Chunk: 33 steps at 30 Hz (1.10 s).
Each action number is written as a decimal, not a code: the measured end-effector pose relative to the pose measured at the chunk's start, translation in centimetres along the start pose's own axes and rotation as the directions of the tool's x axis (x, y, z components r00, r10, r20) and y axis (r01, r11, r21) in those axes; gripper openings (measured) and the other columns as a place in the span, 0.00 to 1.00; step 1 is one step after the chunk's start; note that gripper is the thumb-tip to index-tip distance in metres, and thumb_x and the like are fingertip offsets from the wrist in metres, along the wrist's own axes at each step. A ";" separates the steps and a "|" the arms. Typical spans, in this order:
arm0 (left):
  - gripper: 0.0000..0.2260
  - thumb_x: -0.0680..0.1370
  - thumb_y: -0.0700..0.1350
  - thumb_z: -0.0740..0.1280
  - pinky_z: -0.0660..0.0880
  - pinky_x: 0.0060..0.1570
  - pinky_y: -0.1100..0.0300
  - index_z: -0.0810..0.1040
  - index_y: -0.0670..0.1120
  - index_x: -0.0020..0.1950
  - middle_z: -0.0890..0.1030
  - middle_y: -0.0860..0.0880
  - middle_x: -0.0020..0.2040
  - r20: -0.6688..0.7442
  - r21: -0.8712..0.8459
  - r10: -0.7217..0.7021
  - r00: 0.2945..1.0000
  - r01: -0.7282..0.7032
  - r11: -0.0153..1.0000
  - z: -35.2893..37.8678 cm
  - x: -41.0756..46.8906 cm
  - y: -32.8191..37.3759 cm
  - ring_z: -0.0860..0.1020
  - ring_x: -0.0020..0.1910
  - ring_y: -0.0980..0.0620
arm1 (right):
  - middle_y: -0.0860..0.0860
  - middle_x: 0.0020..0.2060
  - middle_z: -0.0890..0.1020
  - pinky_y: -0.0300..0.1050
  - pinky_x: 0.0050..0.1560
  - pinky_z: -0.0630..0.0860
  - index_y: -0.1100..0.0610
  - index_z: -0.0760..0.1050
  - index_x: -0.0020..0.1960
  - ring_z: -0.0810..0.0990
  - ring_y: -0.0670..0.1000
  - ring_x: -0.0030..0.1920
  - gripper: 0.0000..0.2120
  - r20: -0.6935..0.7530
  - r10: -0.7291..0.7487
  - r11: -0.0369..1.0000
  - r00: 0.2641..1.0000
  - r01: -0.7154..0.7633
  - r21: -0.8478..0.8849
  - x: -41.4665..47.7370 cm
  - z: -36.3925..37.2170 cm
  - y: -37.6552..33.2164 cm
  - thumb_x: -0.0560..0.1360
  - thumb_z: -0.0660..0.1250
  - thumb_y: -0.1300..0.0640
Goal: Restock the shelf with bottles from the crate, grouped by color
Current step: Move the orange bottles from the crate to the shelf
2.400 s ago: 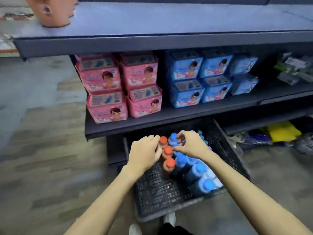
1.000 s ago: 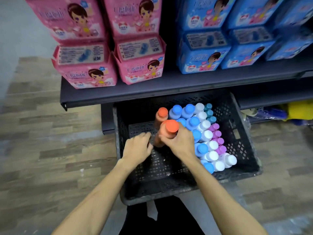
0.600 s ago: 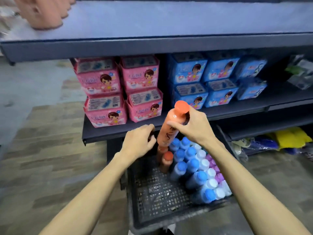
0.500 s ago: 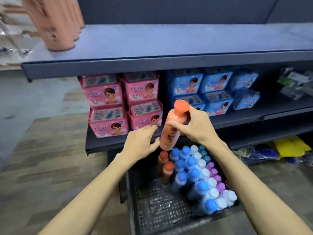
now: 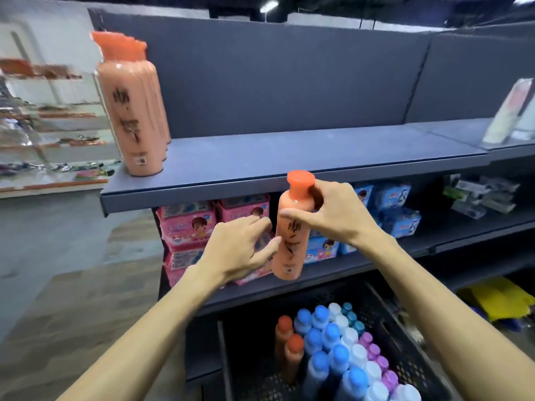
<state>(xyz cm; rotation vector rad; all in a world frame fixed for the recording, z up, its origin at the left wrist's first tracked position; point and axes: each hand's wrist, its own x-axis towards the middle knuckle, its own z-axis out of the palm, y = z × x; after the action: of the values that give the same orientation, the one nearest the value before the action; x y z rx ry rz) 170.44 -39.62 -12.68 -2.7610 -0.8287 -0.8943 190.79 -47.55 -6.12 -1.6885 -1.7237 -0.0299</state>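
orange bottle [image 5: 292,227] upright in the air before the top shelf [image 5: 289,151] edge | right hand [image 5: 333,215] grips its upper body | left hand [image 5: 240,250] loose-fingered beside it, holding nothing | orange row [image 5: 133,111] stands at shelf's left end | crate [image 5: 399,328] below

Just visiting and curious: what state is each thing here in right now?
Held orange bottle: capped, upright, lifted above the crate.
Right hand: grips its upper part.
Left hand: open, beside it.
Shelved orange bottles: upright, top shelf's left end.
Crate: part full of capped bottles.
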 end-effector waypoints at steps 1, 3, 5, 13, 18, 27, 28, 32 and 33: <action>0.19 0.78 0.63 0.53 0.73 0.33 0.52 0.73 0.50 0.45 0.75 0.53 0.38 -0.027 0.004 0.013 1.000 -0.013 1.000 -1.1 0.5 0.0 0.77 0.40 0.50 | 0.44 0.37 0.84 0.45 0.42 0.77 0.50 0.80 0.46 0.80 0.45 0.38 0.29 -0.008 -0.004 1.000 1.000 0.004 0.002 0.5 -0.7 -0.6 0.63 0.66 0.25; 0.19 0.78 0.62 0.52 0.74 0.33 0.52 0.74 0.49 0.45 0.75 0.53 0.38 -0.070 0.012 0.028 0.997 -0.027 1.000 -3.2 1.4 0.0 0.77 0.39 0.50 | 0.44 0.36 0.84 0.47 0.43 0.79 0.50 0.82 0.44 0.82 0.44 0.38 0.28 -0.024 -0.021 0.999 0.999 0.022 0.028 1.4 -2.2 -1.9 0.62 0.68 0.26; 0.20 0.79 0.61 0.52 0.73 0.34 0.52 0.75 0.49 0.45 0.76 0.53 0.38 -0.121 0.044 0.043 0.992 -0.038 0.998 -5.7 2.4 0.1 0.76 0.39 0.51 | 0.44 0.34 0.84 0.47 0.42 0.80 0.50 0.82 0.42 0.81 0.44 0.36 0.23 -0.054 -0.058 0.996 0.997 0.061 0.061 2.4 -3.9 -3.5 0.63 0.72 0.30; 0.19 0.76 0.64 0.52 0.73 0.37 0.56 0.74 0.52 0.41 0.76 0.55 0.36 -0.215 0.006 -0.097 0.972 0.100 0.995 -13.5 7.1 -1.2 0.75 0.36 0.56 | 0.46 0.35 0.86 0.47 0.41 0.82 0.53 0.85 0.42 0.84 0.46 0.37 0.21 -0.141 -0.200 0.963 0.970 0.221 0.155 8.7 -10.2 -9.3 0.65 0.75 0.35; 0.16 0.77 0.63 0.56 0.72 0.34 0.58 0.74 0.53 0.43 0.76 0.56 0.37 -0.239 0.153 -0.087 0.967 0.126 0.980 -15.7 9.2 -2.8 0.75 0.36 0.55 | 0.39 0.27 0.81 0.32 0.31 0.73 0.50 0.80 0.33 0.78 0.39 0.30 0.17 -0.145 -0.253 0.951 0.957 0.273 0.143 13.4 -12.3 -10.8 0.67 0.76 0.37; 0.15 0.77 0.61 0.57 0.69 0.34 0.58 0.74 0.52 0.42 0.78 0.56 0.37 -0.212 0.159 -0.304 0.929 0.340 0.927 -14.3 11.9 -4.0 0.76 0.38 0.54 | 0.49 0.31 0.84 0.49 0.37 0.82 0.60 0.82 0.38 0.84 0.49 0.36 0.33 -0.092 -0.207 0.970 0.974 0.217 0.106 19.2 -9.1 -8.1 0.60 0.72 0.28; 0.13 0.78 0.59 0.58 0.70 0.34 0.58 0.75 0.52 0.42 0.78 0.56 0.37 -0.205 0.166 -0.315 0.927 0.350 0.922 -14.0 12.2 -4.0 0.76 0.38 0.54 | 0.49 0.31 0.84 0.49 0.37 0.82 0.60 0.82 0.38 0.84 0.49 0.35 0.34 -0.083 -0.200 0.972 0.976 0.209 0.112 19.6 -8.6 -7.7 0.60 0.71 0.27; 0.14 0.78 0.60 0.58 0.73 0.36 0.57 0.76 0.53 0.43 0.79 0.56 0.38 -0.196 0.179 -0.344 0.918 0.379 0.908 -13.1 13.0 -3.7 0.77 0.38 0.54 | 0.49 0.30 0.83 0.49 0.37 0.82 0.59 0.81 0.37 0.83 0.49 0.34 0.35 -0.066 -0.186 0.974 0.980 0.193 0.119 20.6 -6.9 -6.2 0.57 0.70 0.26; 0.15 0.77 0.61 0.57 0.74 0.36 0.56 0.76 0.53 0.43 0.79 0.56 0.37 -0.203 0.175 -0.348 0.915 0.383 0.907 -13.0 13.1 -3.6 0.77 0.38 0.53 | 0.49 0.30 0.82 0.49 0.36 0.81 0.59 0.80 0.36 0.82 0.49 0.34 0.34 -0.064 -0.189 0.974 0.980 0.195 0.119 20.6 -6.5 -5.9 0.58 0.70 0.26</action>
<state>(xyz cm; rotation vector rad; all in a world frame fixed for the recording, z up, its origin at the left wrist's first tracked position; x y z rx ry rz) 170.79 -34.06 5.31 -2.3479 -1.3539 -1.0104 190.84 -33.69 11.51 -1.4152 -1.8058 -0.0532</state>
